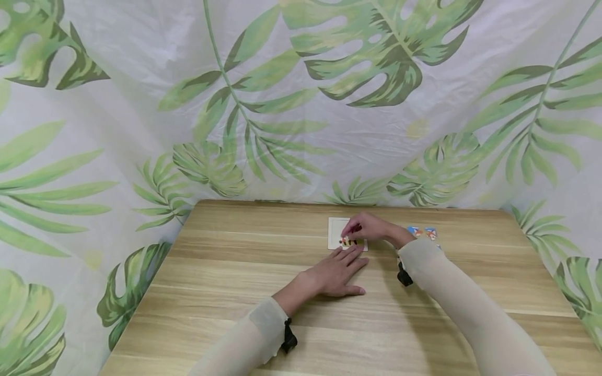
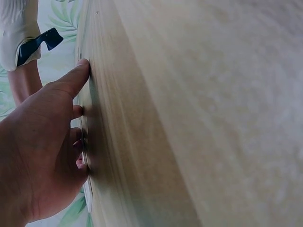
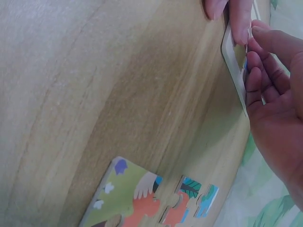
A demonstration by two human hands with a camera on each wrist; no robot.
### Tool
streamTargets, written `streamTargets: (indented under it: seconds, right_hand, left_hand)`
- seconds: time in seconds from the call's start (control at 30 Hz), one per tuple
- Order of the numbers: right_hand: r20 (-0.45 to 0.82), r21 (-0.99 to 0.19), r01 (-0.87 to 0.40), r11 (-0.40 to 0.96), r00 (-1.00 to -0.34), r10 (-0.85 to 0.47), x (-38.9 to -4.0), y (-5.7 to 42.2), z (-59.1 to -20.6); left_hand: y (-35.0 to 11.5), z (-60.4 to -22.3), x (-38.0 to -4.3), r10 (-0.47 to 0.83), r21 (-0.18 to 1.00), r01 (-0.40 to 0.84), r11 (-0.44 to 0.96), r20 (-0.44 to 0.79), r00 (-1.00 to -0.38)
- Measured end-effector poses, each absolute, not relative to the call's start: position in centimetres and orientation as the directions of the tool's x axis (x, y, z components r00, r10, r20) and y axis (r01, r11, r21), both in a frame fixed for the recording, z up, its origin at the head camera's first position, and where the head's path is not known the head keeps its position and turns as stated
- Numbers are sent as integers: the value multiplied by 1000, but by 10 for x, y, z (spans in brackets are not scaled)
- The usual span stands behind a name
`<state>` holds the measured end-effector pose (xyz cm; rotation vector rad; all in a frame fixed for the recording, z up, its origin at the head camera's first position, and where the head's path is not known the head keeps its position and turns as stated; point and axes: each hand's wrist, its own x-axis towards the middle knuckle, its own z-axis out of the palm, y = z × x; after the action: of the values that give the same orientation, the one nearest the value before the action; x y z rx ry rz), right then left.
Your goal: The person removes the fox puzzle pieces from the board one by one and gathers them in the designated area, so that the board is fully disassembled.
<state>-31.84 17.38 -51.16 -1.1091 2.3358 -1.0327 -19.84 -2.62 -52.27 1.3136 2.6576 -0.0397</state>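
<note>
A white puzzle tray (image 1: 332, 235) lies near the far edge of the table, with yellow, red and dark puzzle pieces (image 1: 349, 243) along its near side. My left hand (image 1: 335, 272) lies flat, fingers stretched out; its fingertips rest on the tray's near edge. Over the tray, my right hand (image 1: 371, 228) reaches in from the right with curled fingers, and its thumb and fingertips pinch a small puzzle piece at the picture. That piece is mostly hidden by the fingers. In the right wrist view, the tray's rim (image 3: 228, 49) shows beneath both hands' fingers.
Loose puzzle pieces (image 3: 135, 191) with an orange animal, green and blue lie to the right of the tray, partly behind the right forearm in the head view. The wooden table (image 1: 226, 292) ends at a leaf-patterned cloth (image 1: 282, 130).
</note>
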Motion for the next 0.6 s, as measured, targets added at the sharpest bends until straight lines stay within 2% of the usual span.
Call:
streamTargets:
  seconds: [0.23, 0.6]
  right_hand:
    - [-7, -743, -518, 424, -627, -779, -321, 173, -517]
    - [-71, -786, -434, 441, -645, -761, -319, 172, -514]
  left_hand:
    - [-26, -524, -200, 786, 38, 793, 608, -172, -594]
    - [-26, -524, -200, 790, 30, 798, 602, -165, -590]
